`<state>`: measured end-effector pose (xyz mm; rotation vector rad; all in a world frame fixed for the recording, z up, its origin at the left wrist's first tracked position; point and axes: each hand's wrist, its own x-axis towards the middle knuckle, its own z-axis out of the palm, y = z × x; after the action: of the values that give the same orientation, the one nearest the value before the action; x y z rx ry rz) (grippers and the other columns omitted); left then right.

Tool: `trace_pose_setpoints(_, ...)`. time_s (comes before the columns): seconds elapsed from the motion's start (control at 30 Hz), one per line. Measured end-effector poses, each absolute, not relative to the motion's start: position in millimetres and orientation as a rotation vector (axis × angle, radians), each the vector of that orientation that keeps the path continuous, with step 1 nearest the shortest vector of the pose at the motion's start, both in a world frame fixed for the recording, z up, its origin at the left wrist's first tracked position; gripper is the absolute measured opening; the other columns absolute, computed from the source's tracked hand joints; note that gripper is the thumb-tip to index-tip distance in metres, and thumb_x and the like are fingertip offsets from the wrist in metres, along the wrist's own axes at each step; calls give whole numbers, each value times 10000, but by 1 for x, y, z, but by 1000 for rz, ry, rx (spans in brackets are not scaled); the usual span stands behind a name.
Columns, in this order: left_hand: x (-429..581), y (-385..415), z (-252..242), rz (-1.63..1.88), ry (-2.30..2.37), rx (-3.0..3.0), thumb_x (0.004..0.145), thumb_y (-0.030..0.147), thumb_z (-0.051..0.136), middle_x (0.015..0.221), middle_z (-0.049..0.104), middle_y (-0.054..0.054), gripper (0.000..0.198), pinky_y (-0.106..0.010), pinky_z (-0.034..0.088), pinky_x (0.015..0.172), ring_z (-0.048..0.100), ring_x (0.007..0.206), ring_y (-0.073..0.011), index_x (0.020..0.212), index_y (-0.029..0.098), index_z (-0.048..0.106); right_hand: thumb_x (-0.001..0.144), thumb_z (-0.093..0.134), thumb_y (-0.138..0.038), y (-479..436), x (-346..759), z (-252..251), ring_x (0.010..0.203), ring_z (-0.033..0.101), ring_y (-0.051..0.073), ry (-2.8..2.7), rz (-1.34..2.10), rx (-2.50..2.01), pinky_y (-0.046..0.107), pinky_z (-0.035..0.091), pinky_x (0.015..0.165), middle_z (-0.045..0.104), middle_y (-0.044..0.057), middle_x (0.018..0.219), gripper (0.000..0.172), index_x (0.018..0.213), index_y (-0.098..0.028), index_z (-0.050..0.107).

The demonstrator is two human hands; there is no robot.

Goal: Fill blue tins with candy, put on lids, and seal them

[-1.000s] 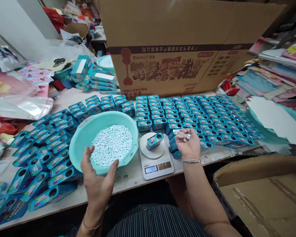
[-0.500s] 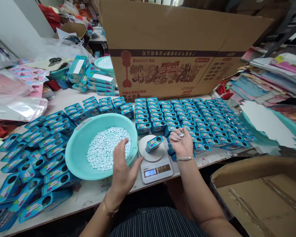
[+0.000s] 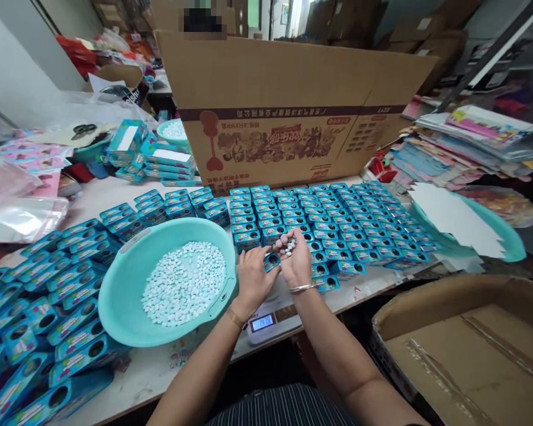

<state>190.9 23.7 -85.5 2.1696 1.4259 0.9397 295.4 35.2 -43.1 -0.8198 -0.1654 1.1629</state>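
My left hand [image 3: 254, 277] has its fingers closed around a small blue box [image 3: 273, 261] with a round hole in its top, over the kitchen scale [image 3: 278, 326]. Whether the box still touches the scale plate is hidden by my hands. My right hand [image 3: 298, 266] is cupped, palm up, beside the box. Several pale candies [image 3: 288, 246] lie in its palm and fingers. To the left of both hands stands a turquoise basin [image 3: 119, 290], with many pale blue and white candies [image 3: 182, 287] inside.
Blue boxes [image 3: 333, 228] stand in rows behind and right of the hands, and more blue boxes [image 3: 77, 266] crowd the left. A large carton [image 3: 293, 77] closes off the back. Another open carton [image 3: 466, 355] sits lower right. White cards [image 3: 453, 219] lie on a basin.
My left hand has moved from the basin rim to the box on the scale and gripped it. My right hand has come left beside it, its candies now more visible. The view has shifted.
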Motion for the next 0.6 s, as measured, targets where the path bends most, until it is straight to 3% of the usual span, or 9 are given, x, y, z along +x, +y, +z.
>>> trace_pose_setpoints(0.2,193,25,-88,924,1427,2087,771,202,712,1106,728,-69,325,-535,332,1094,634,1094,-255,1094,227,688,795,665,-549,36,288,-47,491,493,84,-319,1040,-894,215,440,515,471,-68,520,428,632,-203,474)
trace_pose_setpoints(0.37,196,26,-88,928,1413,2060,768,187,716,1105,727,-73,301,-577,316,1108,641,1090,-260,1067,212,693,838,636,-493,41,292,-48,423,374,55,-284,1062,-860,179,360,439,388,-94,487,400,634,-204,448)
trace_pose_setpoints(0.53,173,12,-69,1185,1276,2044,726,313,791,1264,642,-149,622,-494,458,1030,591,1184,-286,1286,165,565,939,489,-346,38,331,-42,344,255,47,-65,1292,-640,155,229,347,291,-110,453,353,630,-209,387)
trace_pose_setpoints(0.6,151,0,-57,1376,1268,2009,777,319,753,1293,619,-141,608,-456,460,1041,573,1212,-261,1324,174,529,949,437,-278,29,352,-38,341,273,51,-33,1311,-524,157,242,345,305,-102,454,333,630,-210,373)
